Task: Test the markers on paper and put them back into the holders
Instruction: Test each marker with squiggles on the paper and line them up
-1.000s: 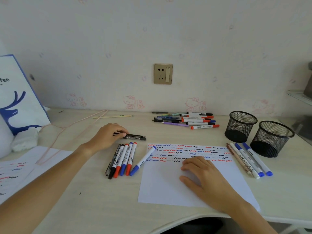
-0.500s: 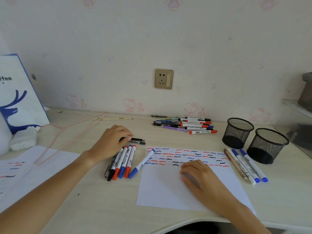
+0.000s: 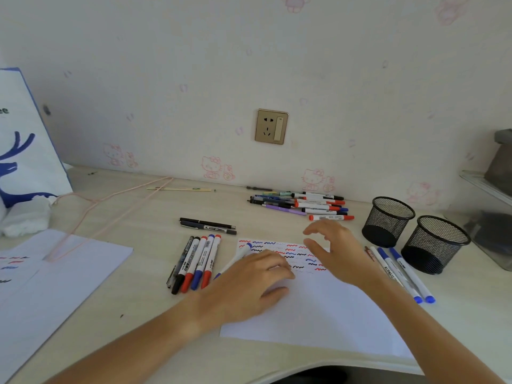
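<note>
Pale desk (image 3: 133, 217): markers (image 3: 318, 205) lie by the wall, light, stiff, slick, best pinched mid-barrel. Left hand (image 3: 249, 284) rests loose on paper (image 3: 327, 309); right hand (image 3: 336, 250) hovers spread, holding nothing. Holders (image 3: 388, 220) stand right.

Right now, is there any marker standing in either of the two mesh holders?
No. Both mesh holders look empty through their open tops, and the markers all lie flat on the desk.

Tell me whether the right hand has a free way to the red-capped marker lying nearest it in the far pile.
Probably yes: the right hand hovers open above the paper, and only bare desk lies between its fingertips and the marker.
</note>
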